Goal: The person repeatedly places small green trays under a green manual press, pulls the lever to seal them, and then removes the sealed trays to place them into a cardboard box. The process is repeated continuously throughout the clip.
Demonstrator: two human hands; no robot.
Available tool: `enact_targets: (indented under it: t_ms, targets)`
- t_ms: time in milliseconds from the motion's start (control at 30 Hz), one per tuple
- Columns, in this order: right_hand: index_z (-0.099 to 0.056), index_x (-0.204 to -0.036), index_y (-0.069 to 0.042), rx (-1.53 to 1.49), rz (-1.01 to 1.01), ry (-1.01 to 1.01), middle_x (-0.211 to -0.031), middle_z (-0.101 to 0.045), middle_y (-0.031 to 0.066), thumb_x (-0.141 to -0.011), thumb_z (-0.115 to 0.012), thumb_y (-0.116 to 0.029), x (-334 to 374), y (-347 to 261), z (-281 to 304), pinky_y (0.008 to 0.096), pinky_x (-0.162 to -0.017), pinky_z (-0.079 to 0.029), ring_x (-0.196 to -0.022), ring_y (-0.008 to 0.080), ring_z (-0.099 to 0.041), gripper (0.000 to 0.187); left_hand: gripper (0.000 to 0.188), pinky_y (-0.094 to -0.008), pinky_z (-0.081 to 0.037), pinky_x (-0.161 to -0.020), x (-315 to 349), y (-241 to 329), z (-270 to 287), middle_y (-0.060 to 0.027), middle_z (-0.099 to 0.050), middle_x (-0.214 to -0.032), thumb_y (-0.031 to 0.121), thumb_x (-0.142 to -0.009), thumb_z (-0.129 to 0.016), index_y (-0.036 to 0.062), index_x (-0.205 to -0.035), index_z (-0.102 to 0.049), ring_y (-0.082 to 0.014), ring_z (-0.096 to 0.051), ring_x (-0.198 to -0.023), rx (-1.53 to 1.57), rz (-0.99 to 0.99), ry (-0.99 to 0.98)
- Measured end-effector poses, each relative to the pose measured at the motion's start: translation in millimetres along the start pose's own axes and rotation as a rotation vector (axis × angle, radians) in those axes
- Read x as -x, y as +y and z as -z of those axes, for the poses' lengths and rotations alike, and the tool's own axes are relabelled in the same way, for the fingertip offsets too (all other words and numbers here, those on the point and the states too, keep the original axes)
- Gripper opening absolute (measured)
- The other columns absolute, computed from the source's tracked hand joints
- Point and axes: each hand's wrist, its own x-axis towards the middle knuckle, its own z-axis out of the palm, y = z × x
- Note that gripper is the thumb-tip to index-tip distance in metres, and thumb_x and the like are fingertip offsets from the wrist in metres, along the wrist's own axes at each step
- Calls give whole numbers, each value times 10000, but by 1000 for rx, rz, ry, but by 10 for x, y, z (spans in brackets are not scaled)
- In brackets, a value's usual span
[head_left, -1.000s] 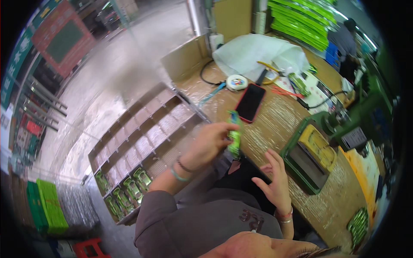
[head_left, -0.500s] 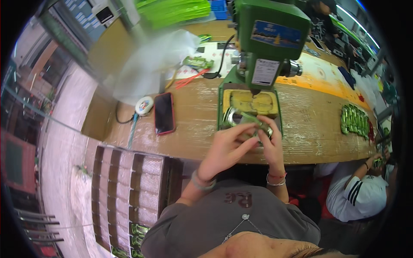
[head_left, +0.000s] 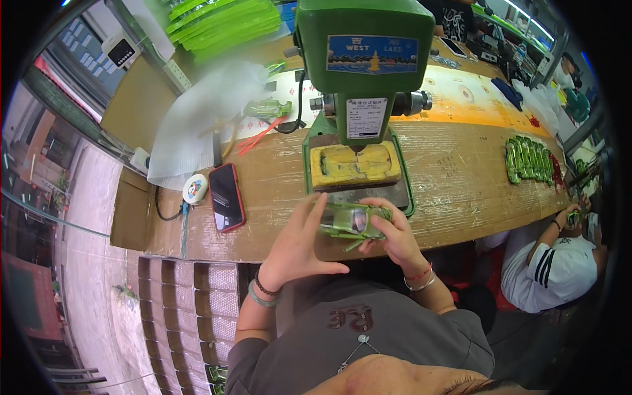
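A green toy car (head_left: 349, 220) with a clear windscreen is in my right hand (head_left: 395, 230), its fingers closed round one end. A thin green strip sticks out from the car's near side. Close by the car's left end, my left hand (head_left: 296, 240) is open, thumb and fingers spread wide. It grips nothing, and I cannot tell whether its fingertips touch the car. Just beyond my hands stands a green bench drill press (head_left: 365, 39). A yellow block (head_left: 355, 164) with a hollowed top sits on its base, under the drill tip.
To the left lie a red-cased phone (head_left: 227, 197), a white round gadget (head_left: 195, 189) and clear plastic sheeting (head_left: 197, 125). Green toy cars (head_left: 528, 160) stand in a row at right. A divided box (head_left: 187, 309) is below the table's left edge. A co-worker (head_left: 550, 270) sits at right.
My left hand has come off the car and spread open; my right hand keeps hold of it. The car shows more fully now. The whole view has shifted, with the drill press further left.
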Motion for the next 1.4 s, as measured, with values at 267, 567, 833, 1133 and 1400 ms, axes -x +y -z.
enact_targets:
  t_ms: [267, 567, 833, 1133, 1400]
  targets:
    - [-398, -1388, -12, 101, 41, -106, -1065, -657, 143, -1018, -465, -120, -87, -116, -86, 288, -619, -585, -702, 211, -696, 391, 828, -402, -519, -839, -128, -321, 83, -168, -592, -1117, 292, -595, -925, -13, -1269, -552, -321, -619, -1001, -22, -17, 108]
    - [-645, -1065, -22, 847, 493, 348, -943, -669, 72, -971, -579, -140, -277, -541, 494, 268, -622, -500, -758, 133, -635, 165, 710, -381, -526, -816, -760, -754, 416, -142, -621, -1061, 289, -614, -916, -21, -1164, -593, -295, -639, -942, -262, -85, 219]
    - [-626, -826, -14, 1703, 500, 286, -828, -616, 150, -873, -676, -265, -802, -832, 316, 431, -728, -506, -829, 337, -619, 260, 686, -414, -502, -865, -1024, -681, -124, -137, -601, -1070, 383, -665, -861, 26, -1190, -600, -328, -589, -1019, -286, -125, 148]
    - [-563, -790, -3, 1695, 459, 208, -758, -581, 145, -859, -671, -177, -854, -971, 393, 414, -659, -470, -716, 305, -595, 216, 980, -444, -422, -1048, -910, -824, -142, -229, -471, -1344, 405, -667, -863, -21, -1419, -401, -394, -464, -1256, -63, -110, 30]
    - [-609, -1030, 7, 711, 120, 363, -886, -675, 95, -945, -565, -147, -1239, -1330, 1091, 278, -575, -513, -654, 175, -628, 182, 973, -434, -412, -1046, -902, -931, -225, -224, -480, -1324, 349, -661, -880, -24, -1415, -392, -388, -473, -1246, 14, -110, 43]
